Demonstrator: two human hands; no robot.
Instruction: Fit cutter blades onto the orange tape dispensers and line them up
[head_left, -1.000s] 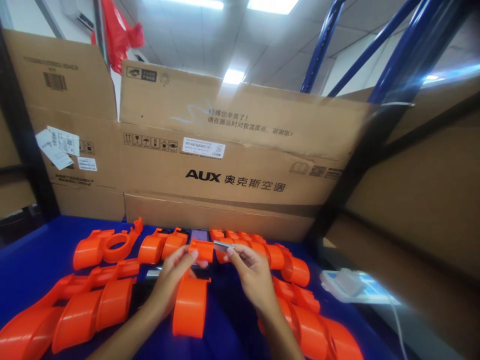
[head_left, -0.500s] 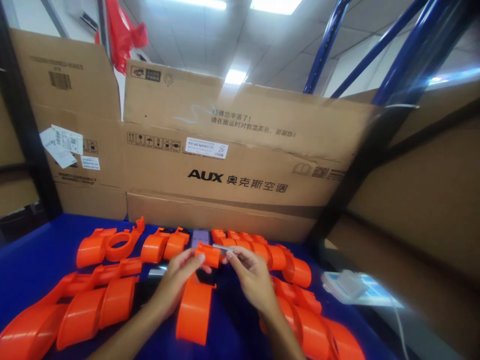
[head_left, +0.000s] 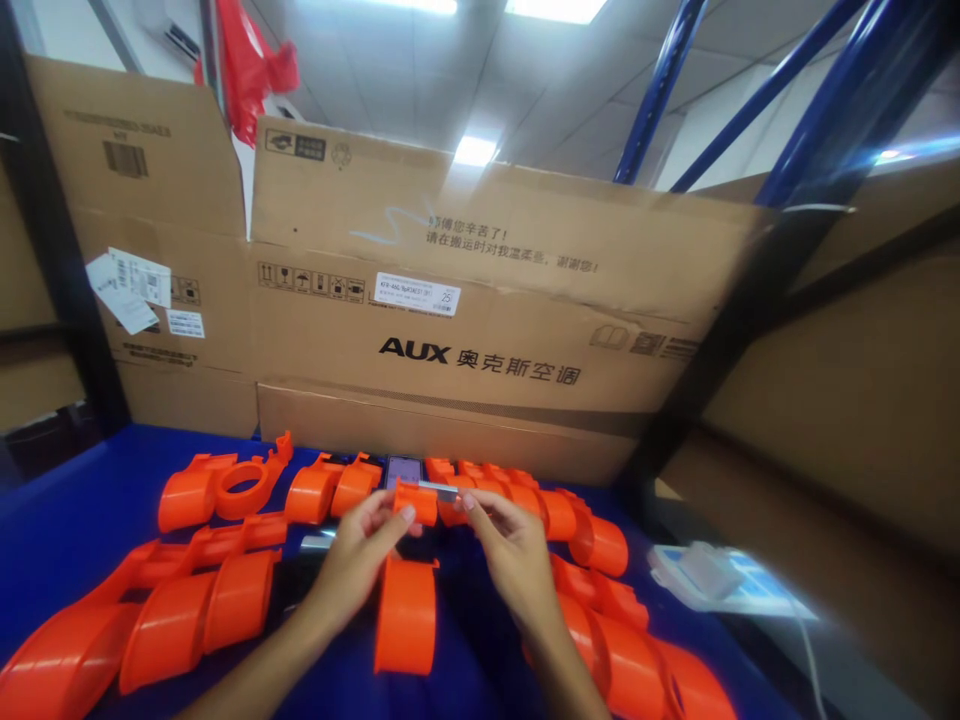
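My left hand (head_left: 358, 548) is closed around the upper part of an orange plastic tape dispenser (head_left: 406, 618), whose wide ring hangs below the fingers. Between the thumb and fingers of my right hand (head_left: 514, 545) is a thin metal blade (head_left: 441, 489) with a toothed edge. The blade lies nearly level at the top end of the dispenser, its left tip overlapping the orange part. I cannot tell whether it sits in a slot there. Both hands are above the blue tabletop (head_left: 465, 690).
Several more orange dispensers stand in rows at left (head_left: 169, 620) and right (head_left: 626, 660). A phone (head_left: 405, 470) lies behind my hands. Shiny metal (head_left: 319, 542) shows beside my left forearm. A white power strip (head_left: 720, 575) is at right; a cardboard panel (head_left: 480, 330) stands behind.
The blade has moved slightly left, further over the dispenser's top end. The dispenser's ring has swung a little to the right and hangs straighter. The view has shifted slightly.
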